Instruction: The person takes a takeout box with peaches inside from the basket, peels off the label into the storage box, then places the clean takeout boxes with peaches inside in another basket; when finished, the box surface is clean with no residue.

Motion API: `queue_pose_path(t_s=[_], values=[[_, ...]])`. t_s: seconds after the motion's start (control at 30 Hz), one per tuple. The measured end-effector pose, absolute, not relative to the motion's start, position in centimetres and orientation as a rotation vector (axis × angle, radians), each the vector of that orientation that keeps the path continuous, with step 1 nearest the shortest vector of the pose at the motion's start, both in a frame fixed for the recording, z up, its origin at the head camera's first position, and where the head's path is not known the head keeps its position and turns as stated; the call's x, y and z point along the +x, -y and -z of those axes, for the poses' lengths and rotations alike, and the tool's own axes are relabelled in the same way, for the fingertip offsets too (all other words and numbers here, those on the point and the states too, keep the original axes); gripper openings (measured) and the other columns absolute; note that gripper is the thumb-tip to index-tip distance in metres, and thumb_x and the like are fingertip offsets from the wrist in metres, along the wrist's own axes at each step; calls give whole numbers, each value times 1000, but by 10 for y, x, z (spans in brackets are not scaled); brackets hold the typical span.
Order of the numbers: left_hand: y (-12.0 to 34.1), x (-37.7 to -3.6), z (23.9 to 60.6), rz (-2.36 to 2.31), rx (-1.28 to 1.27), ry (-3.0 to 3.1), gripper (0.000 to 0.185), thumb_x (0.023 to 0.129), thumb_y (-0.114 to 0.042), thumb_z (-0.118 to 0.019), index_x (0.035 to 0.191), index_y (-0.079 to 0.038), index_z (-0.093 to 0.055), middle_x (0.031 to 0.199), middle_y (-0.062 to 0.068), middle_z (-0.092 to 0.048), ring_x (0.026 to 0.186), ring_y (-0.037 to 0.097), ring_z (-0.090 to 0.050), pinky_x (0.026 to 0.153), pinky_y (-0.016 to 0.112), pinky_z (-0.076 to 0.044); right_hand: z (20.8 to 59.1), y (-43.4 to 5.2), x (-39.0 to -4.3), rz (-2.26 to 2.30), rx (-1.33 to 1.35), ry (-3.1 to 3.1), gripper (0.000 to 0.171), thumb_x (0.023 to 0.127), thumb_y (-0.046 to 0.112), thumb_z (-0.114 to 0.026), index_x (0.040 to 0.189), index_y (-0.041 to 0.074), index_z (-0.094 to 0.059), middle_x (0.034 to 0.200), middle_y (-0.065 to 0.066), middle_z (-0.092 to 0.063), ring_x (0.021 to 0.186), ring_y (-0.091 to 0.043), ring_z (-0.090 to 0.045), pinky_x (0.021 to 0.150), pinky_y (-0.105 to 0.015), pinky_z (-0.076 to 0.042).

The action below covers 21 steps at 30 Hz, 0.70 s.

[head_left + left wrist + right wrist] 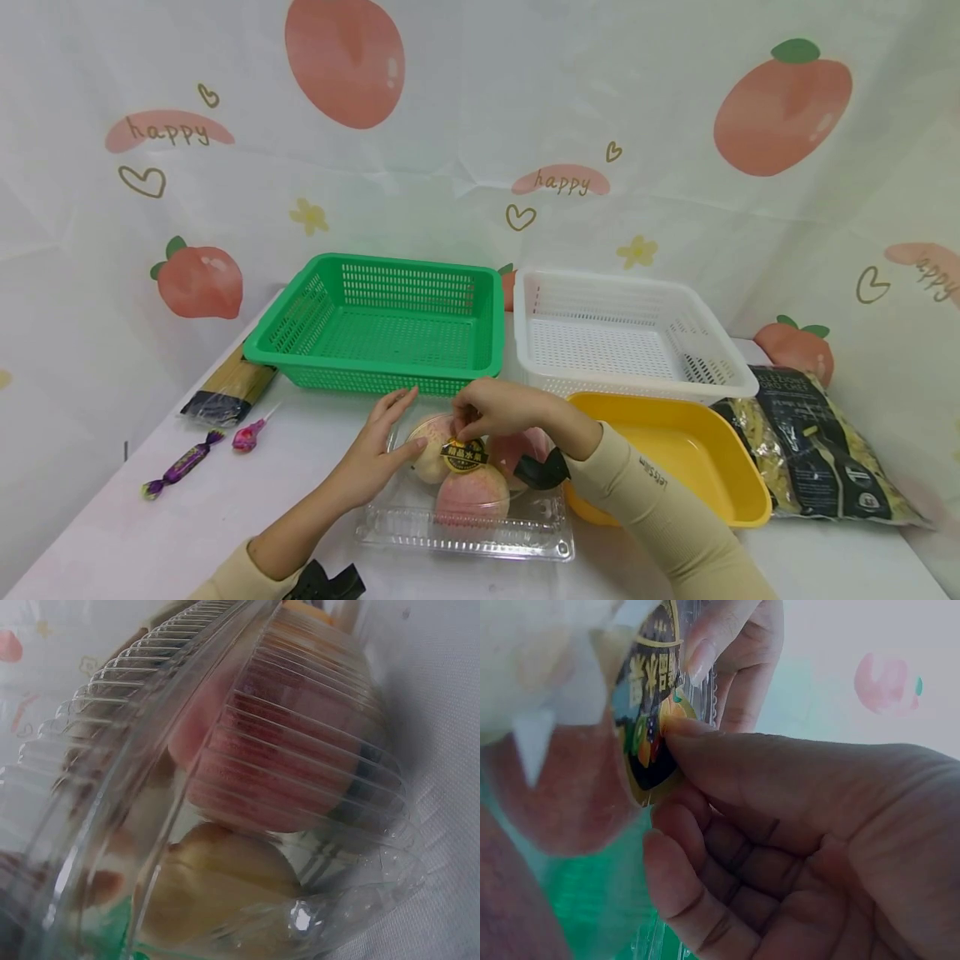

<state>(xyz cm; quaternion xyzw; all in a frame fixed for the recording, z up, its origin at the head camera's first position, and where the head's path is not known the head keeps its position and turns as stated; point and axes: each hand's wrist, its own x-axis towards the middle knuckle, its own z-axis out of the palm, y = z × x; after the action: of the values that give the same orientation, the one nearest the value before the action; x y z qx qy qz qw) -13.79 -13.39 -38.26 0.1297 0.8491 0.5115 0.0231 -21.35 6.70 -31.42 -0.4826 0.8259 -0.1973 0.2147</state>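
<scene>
A clear plastic clamshell box (465, 521) is seen nearest on the counter (150, 533), between the two forearms. Three peaches (472, 492) are held inside it, and a round black and gold sticker (463, 455) is stuck on the top of its lid. In the left wrist view the ribbed lid (300, 750) is pressed close over the pink and yellow fruit (285, 757).

The left hand (378, 450) is laid against the left side of the box, fingers nearly straight and spread, the thumb touching the lid beside the sticker; nothing is gripped by it. The right hand (495, 408) is arched over the top of the box from the right, its fingers curled down, and the edge of the sticker is pinched between thumb and fingertips. In the right wrist view the thumb (780, 765) is seen pressed on the rim of the sticker (649, 720).

Just right of the box a yellow tray (720, 433) is set, and beyond it a dark bag of pasta (817, 450). To the left, well apart, a purple wrapped candy (183, 463), a pink lollipop (250, 433) and a packet of spaghetti (228, 387) are laid out. Farthest back, a green basket (382, 321) and a white basket (622, 333) are placed side by side before the peach-printed backdrop (480, 125).
</scene>
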Motion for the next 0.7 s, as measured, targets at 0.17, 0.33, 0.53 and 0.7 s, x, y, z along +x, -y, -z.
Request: queue_pose_path(t_s=[0.17,0.33,0.53,0.7], values=[[134,-138,383,-1588,395,-2622,68,92,-23,-58,148,-7,-22,152,21,-12,140,46,-10,106,68,-15,315,-69,-216,550,-1389,-2261,8,87,8,-63,81,4,-62,74,0,-62,65,3,-48,63,-12,-45],[134,-138,382,-1589,393,-2625,68,92,-23,-58,148,-7,-22,152,21,-12,140,46,-11,105,68,-16,316,-70,-218,564,-1405,-2229,9,88,8,-63,80,3,-61,75,0,-61,65,3,-47,63,-12,-45],[133,-138,382,-1584,394,-2623,68,92,-22,-58,148,-6,-22,152,21,-12,140,46,-10,105,69,-16,315,-71,-219,575,-1415,-2189,9,88,6,-62,81,2,-59,76,-3,-61,65,3,-47,63,-13,-45],[133,-138,382,-1582,394,-2626,68,93,-22,-57,148,-6,-22,152,21,-12,140,46,-10,105,69,-16,314,-72,-219,615,-1390,-2141,8,89,5,-59,82,1,-58,78,-3,-60,67,2,-48,64,-13,-45]])
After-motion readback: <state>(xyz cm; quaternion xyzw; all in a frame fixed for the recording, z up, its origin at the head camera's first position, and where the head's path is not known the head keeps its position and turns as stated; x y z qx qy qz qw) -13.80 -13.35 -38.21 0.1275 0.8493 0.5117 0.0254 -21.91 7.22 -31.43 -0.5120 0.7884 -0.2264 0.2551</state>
